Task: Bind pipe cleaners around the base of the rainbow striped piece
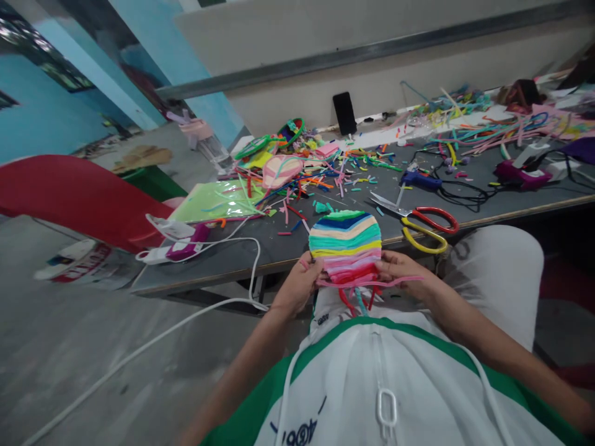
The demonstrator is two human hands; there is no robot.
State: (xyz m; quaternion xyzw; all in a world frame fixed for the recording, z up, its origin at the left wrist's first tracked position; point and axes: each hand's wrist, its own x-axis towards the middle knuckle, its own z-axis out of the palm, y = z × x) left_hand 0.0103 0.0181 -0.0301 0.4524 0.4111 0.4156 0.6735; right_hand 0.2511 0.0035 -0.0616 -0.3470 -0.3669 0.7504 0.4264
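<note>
Bright fuzzy strips in green, navy, cream, teal, yellow, pink and red lie side by side as a striped disc (344, 244), held between the left hand (300, 287) and the right hand (402, 267) near the front edge of the table (279, 251). The left hand grips the disc's lower left edge, fingers bent around it; the right hand pinches its lower right edge. A loose pink strip (344, 284) runs along the disc's bottom from beside the left hand to past the right hand's fingers. Below it, between the hands, are red and teal strips (361, 301); whether they are attached is unclear.

Just ahead of the right hand are scissors (430, 222) with one red and one yellow handle, blades apart, handles jutting over the table edge. Beyond them sits a blue glue gun (421, 180) with a black cord. Ahead of both hands, many short coloured scraps (320, 183) are scattered, and farther off a black phone (344, 113) stands upright near the wall. Ahead and to the left of the left hand lie a pink oval piece (282, 171) and a shiny light green sheet (216, 201). Farther left are a purple-and-white power strip (190, 245) and a red chair (79, 201).
</note>
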